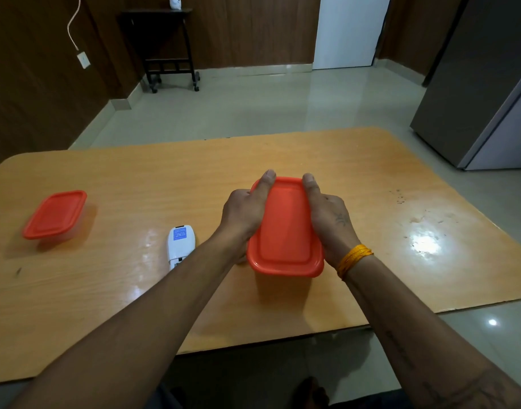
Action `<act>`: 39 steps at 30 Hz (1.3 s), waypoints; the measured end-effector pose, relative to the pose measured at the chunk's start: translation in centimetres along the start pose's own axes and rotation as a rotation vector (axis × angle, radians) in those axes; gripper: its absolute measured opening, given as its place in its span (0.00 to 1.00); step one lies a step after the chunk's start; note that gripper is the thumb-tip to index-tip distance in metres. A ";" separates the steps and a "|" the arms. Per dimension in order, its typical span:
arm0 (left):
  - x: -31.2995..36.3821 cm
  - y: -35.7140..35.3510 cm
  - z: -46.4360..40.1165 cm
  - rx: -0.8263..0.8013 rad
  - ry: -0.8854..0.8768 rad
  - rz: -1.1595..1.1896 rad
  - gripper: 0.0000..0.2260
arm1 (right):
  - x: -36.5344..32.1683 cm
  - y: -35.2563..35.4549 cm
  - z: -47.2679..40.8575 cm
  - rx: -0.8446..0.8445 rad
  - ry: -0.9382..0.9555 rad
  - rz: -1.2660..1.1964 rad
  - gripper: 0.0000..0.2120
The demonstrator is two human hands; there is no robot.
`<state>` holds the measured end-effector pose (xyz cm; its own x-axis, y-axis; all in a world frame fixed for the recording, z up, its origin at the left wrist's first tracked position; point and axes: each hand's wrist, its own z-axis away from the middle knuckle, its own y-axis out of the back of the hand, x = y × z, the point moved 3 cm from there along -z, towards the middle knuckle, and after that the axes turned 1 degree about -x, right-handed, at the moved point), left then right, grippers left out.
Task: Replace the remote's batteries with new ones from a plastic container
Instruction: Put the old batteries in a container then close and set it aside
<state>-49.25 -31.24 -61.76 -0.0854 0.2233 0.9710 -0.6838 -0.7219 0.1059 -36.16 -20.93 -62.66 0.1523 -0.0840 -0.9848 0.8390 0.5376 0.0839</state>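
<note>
Both my hands clasped the lidded container at the middle of the worktop (371,178), with the remote lying just to their left.

Far left, well apart from me, sat a second container (54,215) with its orange lid shut; I could make out nothing inside it. Next came the remote (181,245), white, back face up with a blue label, long axis running away from me, partly behind my left forearm and nearer that arm. My left hand (243,215) pressed the left long side of the orange lid (285,228), thumb laid along its edge; my right hand (331,222) (yellow thread at the wrist) mirrored it on the right. Each grip was closed on the container, whose long axis also ran away from me. The lid was still on, so its contents stayed hidden.
</note>
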 end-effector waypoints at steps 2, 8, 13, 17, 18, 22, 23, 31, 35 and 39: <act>0.2 0.5 -0.6 0.068 0.035 0.035 0.35 | 0.2 -0.3 0.3 -0.026 -0.005 0.055 0.36; 1.8 0.7 0.3 0.165 -0.024 -0.034 0.32 | -0.1 0.0 2.2 0.110 0.058 0.093 0.34; 0.7 -1.0 3.8 0.165 -0.127 -0.188 0.16 | -1.1 2.9 0.8 0.179 -0.023 0.005 0.24; 0.6 -3.0 4.4 0.046 -0.046 0.002 0.12 | -1.7 5.0 0.4 0.228 -0.003 0.015 0.19; 0.9 -3.4 4.1 0.041 -0.030 0.042 0.12 | -1.9 5.6 0.4 0.241 0.015 0.013 0.19; 1.8 -6.2 2.0 0.024 0.036 0.108 0.11 | -2.6 8.7 -0.7 0.297 0.091 0.084 0.20; 2.0 -7.0 1.4 0.025 0.044 0.117 0.11 | -2.8 9.5 -1.2 0.300 0.093 0.084 0.18; 3.5 -14.8 -4.1 0.053 0.011 0.143 0.07 | -3.1 15.2 -8.8 0.365 0.110 0.059 0.06; 3.6 -18.3 -8.4 0.055 -0.032 0.063 0.08 | -1.6 17.7 -14.8 0.410 0.097 0.052 0.14; 4.0 -21.9 -13.7 0.026 -0.050 0.026 0.07 | 0.1 19.7 -20.7 0.434 0.087 0.036 0.14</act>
<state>-44.53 -5.56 -63.15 -0.0663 0.1720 0.9829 -0.6628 -0.7439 0.0854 -30.42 7.02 -64.21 0.1566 0.0098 -0.9876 0.9784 0.1352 0.1565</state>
